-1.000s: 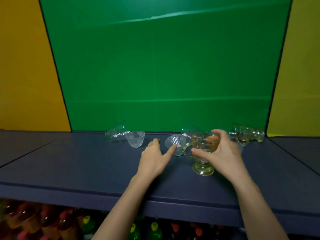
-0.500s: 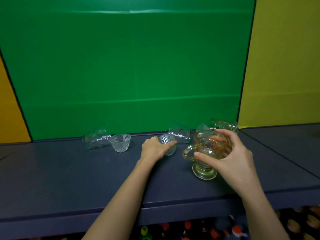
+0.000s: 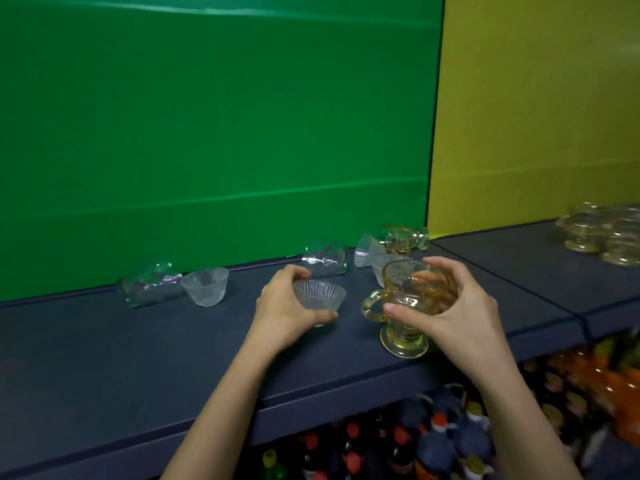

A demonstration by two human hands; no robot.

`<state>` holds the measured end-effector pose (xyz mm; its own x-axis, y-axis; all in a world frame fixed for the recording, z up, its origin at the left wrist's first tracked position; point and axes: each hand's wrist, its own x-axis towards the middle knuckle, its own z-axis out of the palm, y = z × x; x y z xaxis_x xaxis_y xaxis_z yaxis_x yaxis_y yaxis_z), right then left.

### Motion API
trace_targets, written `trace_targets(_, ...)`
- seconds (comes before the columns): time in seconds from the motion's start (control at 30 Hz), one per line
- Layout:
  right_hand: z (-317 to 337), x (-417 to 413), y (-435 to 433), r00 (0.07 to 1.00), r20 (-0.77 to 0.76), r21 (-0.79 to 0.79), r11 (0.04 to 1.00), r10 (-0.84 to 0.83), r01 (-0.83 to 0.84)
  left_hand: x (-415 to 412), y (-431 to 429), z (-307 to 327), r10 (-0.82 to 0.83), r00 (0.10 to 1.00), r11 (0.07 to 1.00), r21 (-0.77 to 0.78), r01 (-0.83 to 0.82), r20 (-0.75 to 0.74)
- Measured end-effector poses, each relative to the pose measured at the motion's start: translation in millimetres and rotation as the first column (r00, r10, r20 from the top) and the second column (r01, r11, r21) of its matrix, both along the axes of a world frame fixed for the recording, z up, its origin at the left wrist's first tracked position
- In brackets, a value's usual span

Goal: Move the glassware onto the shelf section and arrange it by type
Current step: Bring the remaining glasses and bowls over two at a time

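My left hand [image 3: 287, 306] is curled around a small clear ribbed bowl [image 3: 319, 296] just left of the frame's centre, thumb under its near side and fingers behind its rim; whether its base touches the shelf [image 3: 104, 358] I cannot tell. My right hand [image 3: 446, 306] is wrapped round the body of an amber footed mug [image 3: 401, 306], fingers showing through the glass, its handle pointing left toward the bowl and its foot at the shelf's front edge.

Further back, along the green wall [image 3: 207, 133], a clear tumbler [image 3: 152, 289] lies on its side at the left, with a second ribbed bowl [image 3: 206, 285] standing upright just beside it. Behind my left hand another tumbler [image 3: 325, 259] lies tipped over, and to its right a fluted clear glass [image 3: 369, 251] and an amber glass [image 3: 405, 239] also lie on their sides. At the far right edge, before the yellow wall [image 3: 536, 116], a blurred cluster of amber glasses [image 3: 602, 233] stands on the neighbouring shelf section [image 3: 536, 271]. Bottles [image 3: 440, 441] crowd the level below.
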<state>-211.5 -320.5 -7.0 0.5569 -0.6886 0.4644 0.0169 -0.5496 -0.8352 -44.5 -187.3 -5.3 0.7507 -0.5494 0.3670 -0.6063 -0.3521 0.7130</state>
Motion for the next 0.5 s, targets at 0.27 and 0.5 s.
trace_targets(0.27,6.0,-63.9,-38.6,0.991,0.057,0.021,0.992,-0.123,0.122,-68.8,-32.1,5.3,-0.307,0.947,0.91,-0.261,0.321,0.096)
trace_targets(0.5,2.5,-153.3,-108.6,0.961,0.073,0.015,0.963,-0.268,0.267,-139.3,-119.2,-8.9,-0.528,0.849,0.798,-0.321,0.509,0.035)
